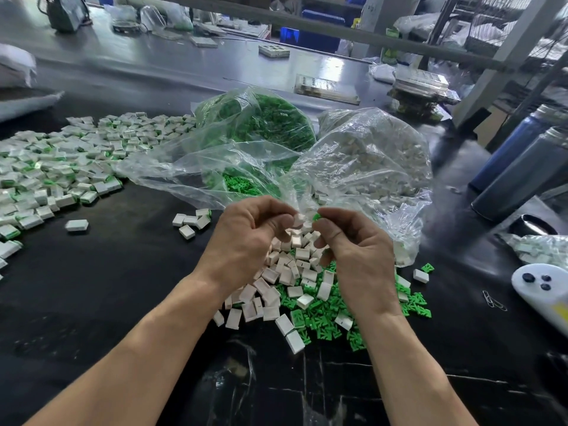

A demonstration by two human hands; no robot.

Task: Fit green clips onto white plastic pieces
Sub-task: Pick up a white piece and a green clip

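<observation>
Reference landmark: the mixed pile [295, 290] of loose white plastic pieces and green clips lying on the black table [92, 287], directly beneath both hands.

Clearances: To the left of the mixed pile, a strip of bare black surface separates it from the wide spread of assembled pieces [61, 167], white with green showing. A small cluster of five white pieces [191, 222] lies in that strip. Toward the viewer from the pile, the table is bare apart from pale scuff lines. To the right of the pile lie paper clips [495, 301] and a white controller [541, 290], which runs out of frame at the right edge.

Containers: Just behind the mixed pile, two clear plastic bags lie open toward it. The left bag [255, 124] contains green clips. The right bag [368, 155] contains white pieces; its mouth touches the pile. Two dark bottles [519, 170] lie well to the right of the pile.

Hands: The left hand [246, 235] is curled above the pile, fingertips pinching a white piece [297, 219]. The right hand [353, 247] is curled likewise, thumb and forefinger pinching a green clip [316, 216]. Clip and piece sit just beside each other between the fingertips, above the far part of the pile; whether they touch cannot be determined.
</observation>
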